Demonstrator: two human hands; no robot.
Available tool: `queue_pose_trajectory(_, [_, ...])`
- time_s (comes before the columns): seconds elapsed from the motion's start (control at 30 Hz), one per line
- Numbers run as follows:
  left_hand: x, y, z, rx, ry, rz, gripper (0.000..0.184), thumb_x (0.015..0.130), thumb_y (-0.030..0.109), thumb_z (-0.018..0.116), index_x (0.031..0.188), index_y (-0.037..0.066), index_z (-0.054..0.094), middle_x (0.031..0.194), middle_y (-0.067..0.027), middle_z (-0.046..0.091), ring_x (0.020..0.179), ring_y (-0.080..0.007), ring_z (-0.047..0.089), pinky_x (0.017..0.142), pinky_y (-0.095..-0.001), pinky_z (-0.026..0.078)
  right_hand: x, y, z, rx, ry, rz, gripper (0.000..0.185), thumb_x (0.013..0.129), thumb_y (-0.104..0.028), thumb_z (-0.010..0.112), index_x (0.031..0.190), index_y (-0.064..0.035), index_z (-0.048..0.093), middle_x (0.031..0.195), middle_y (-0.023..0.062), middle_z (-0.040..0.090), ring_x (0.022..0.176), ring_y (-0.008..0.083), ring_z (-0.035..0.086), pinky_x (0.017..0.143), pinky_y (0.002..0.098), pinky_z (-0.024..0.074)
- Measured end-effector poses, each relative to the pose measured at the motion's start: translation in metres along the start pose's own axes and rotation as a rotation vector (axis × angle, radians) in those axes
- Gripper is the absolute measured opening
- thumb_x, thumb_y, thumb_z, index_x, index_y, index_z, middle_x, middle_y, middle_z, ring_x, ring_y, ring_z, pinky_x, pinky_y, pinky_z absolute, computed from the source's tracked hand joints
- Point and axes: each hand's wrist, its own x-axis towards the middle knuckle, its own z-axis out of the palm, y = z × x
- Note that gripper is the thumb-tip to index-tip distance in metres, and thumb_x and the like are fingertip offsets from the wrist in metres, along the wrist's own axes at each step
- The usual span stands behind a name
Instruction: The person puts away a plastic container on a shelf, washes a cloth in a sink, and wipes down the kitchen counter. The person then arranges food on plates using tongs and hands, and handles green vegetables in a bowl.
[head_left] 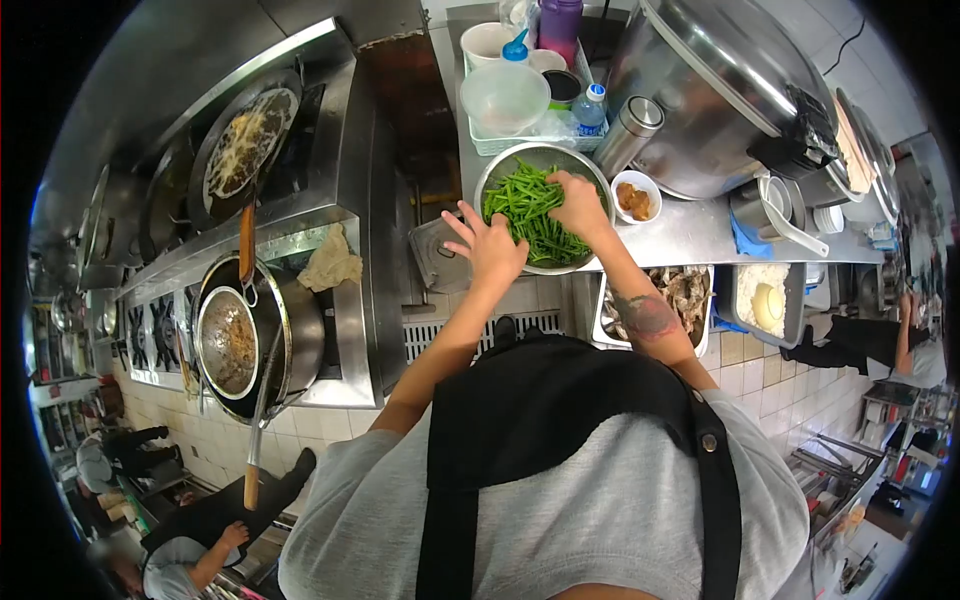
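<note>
A round metal bowl (492, 178) on the steel counter is filled with cut green beans (530, 205). My left hand (492, 252) is at the bowl's left side with several fingers spread outward past the rim, its thumb side over the beans. On the bowl's right side my right hand (582, 207) reaches in from above. Its fingers are curled down into the beans and closed around some of them; the fingertips are partly hidden. Right beside the bowl stands a small white bowl (650, 197) with brown pieces of food in it.
Behind the bowl is a basket (488, 146) of containers and bottles, with a steel flask (630, 132) and a large steel cooker (690, 90) to the right. Food trays (795, 335) sit lower right. Left is a stove with a wok (205, 165) and a pot (305, 335). Co-workers stand farther off.
</note>
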Motion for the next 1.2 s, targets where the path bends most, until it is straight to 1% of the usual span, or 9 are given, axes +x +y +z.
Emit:
queue_pose_trajectory(0.13, [-0.01, 0.016, -0.014, 0.006, -0.058, 0.007, 0.049, 0.074, 0.032, 0.068, 0.109, 0.001, 0.055, 0.144, -0.0304, 0.005, 0.131, -0.0517, -0.012, 0.094, -0.0746, 0.009, -0.001, -0.002, -0.035, 0.075, 0.129, -0.071, 0.049, 0.057, 0.001, 0.07, 0.104, -0.0072, 0.06, 0.096, 0.0201, 0.061, 0.093, 0.0353, 0.059, 0.077, 0.0401, 0.049])
queue_pose_trajectory(0.27, [-0.024, 0.005, -0.009, -0.025, 0.131, 0.084, 0.055, 0.077, 0.034, 0.066, 0.114, -0.002, 0.051, 0.143, -0.0325, 0.007, 0.133, -0.049, -0.011, 0.093, -0.0748, 0.008, -0.017, -0.01, -0.071, 0.263, -0.103, 0.006, 0.052, 0.058, -0.004, 0.074, 0.108, -0.004, 0.06, 0.107, 0.0183, 0.062, 0.097, 0.0286, 0.061, 0.082, 0.0342, 0.0489])
queue_pose_trajectory(0.4, [-0.025, -0.027, 0.004, -0.353, 0.228, 0.161, 0.066, 0.078, 0.023, 0.065, 0.13, -0.001, 0.032, 0.14, -0.0319, 0.011, 0.131, -0.0474, 0.017, 0.102, -0.061, 0.02, -0.035, -0.013, -0.083, 0.352, 0.12, 0.107, 0.035, 0.07, -0.002, 0.064, 0.105, -0.0034, 0.062, 0.099, 0.017, 0.065, 0.086, 0.0264, 0.066, 0.076, 0.031, 0.0517])
queue_pose_trajectory(0.43, [-0.023, -0.03, 0.008, -0.275, 0.305, 0.182, 0.065, 0.082, 0.016, 0.061, 0.132, 0.0, 0.022, 0.132, -0.0313, 0.028, 0.111, -0.0447, 0.047, 0.088, -0.0481, 0.045, -0.038, -0.018, -0.084, 0.288, 0.266, 0.067, 0.026, 0.075, 0.0, 0.057, 0.1, -0.0029, 0.063, 0.089, 0.0176, 0.066, 0.078, 0.0284, 0.066, 0.07, 0.0321, 0.0526])
queue_pose_trajectory(0.53, [-0.01, -0.029, 0.013, -1.0, -0.3, -0.342, 0.055, 0.086, 0.01, 0.052, 0.13, -0.001, 0.02, 0.119, -0.0286, 0.044, 0.088, -0.0405, 0.061, 0.063, -0.0417, 0.056, -0.039, -0.013, -0.055, 0.195, 0.366, 0.015, 0.022, 0.076, 0.0, 0.055, 0.095, -0.0032, 0.064, 0.082, 0.0191, 0.064, 0.076, 0.0314, 0.065, 0.069, 0.0365, 0.0517])
queue_pose_trajectory(0.63, [0.001, -0.029, 0.04, -1.31, -0.295, -0.349, 0.039, 0.09, 0.008, 0.043, 0.124, -0.002, 0.026, 0.105, -0.0237, 0.054, 0.075, -0.0355, 0.065, 0.056, -0.0388, 0.058, -0.051, -0.016, -0.036, 0.1, 0.127, -0.085, 0.014, 0.076, -0.003, 0.06, 0.089, -0.0023, 0.066, 0.083, 0.018, 0.065, 0.075, 0.032, 0.063, 0.069, 0.0383, 0.0505])
queue_pose_trajectory(0.93, [0.006, -0.034, 0.037, -1.263, -0.085, -0.341, 0.061, 0.091, 0.028, 0.048, 0.135, 0.001, 0.016, 0.131, -0.0238, 0.032, 0.112, -0.041, 0.045, 0.087, -0.0528, 0.044, -0.116, -0.039, -0.112, 0.278, 0.6, 0.181, 0.019, 0.078, -0.015, 0.068, 0.072, 0.0012, 0.061, 0.07, 0.0135, 0.06, 0.061, 0.0238, 0.058, 0.058, 0.0326, 0.0464])
queue_pose_trajectory(1.07, [-0.016, -0.024, 0.013, -0.517, 0.508, 0.213, 0.058, 0.089, 0.028, 0.048, 0.13, -0.008, 0.028, 0.133, -0.0267, 0.027, 0.124, -0.0404, 0.023, 0.103, -0.0487, 0.016, -0.193, -0.007, -0.114, 0.183, 0.747, 0.454, 0.031, 0.081, -0.023, 0.065, 0.066, 0.0026, 0.055, 0.06, 0.0131, 0.05, 0.052, 0.0243, 0.048, 0.052, 0.0351, 0.0382])
queue_pose_trajectory(1.2, [-0.029, 0.033, -0.021, -0.412, 0.764, 0.623, 0.057, 0.088, 0.025, 0.05, 0.13, -0.008, 0.029, 0.13, -0.0246, 0.032, 0.123, -0.0361, 0.028, 0.103, -0.0457, 0.018, -0.287, 0.042, -0.08, 0.143, 0.928, 0.653, 0.027, 0.083, -0.019, 0.061, 0.069, 0.0027, 0.058, 0.067, 0.0137, 0.054, 0.057, 0.0259, 0.051, 0.055, 0.0349, 0.0405])
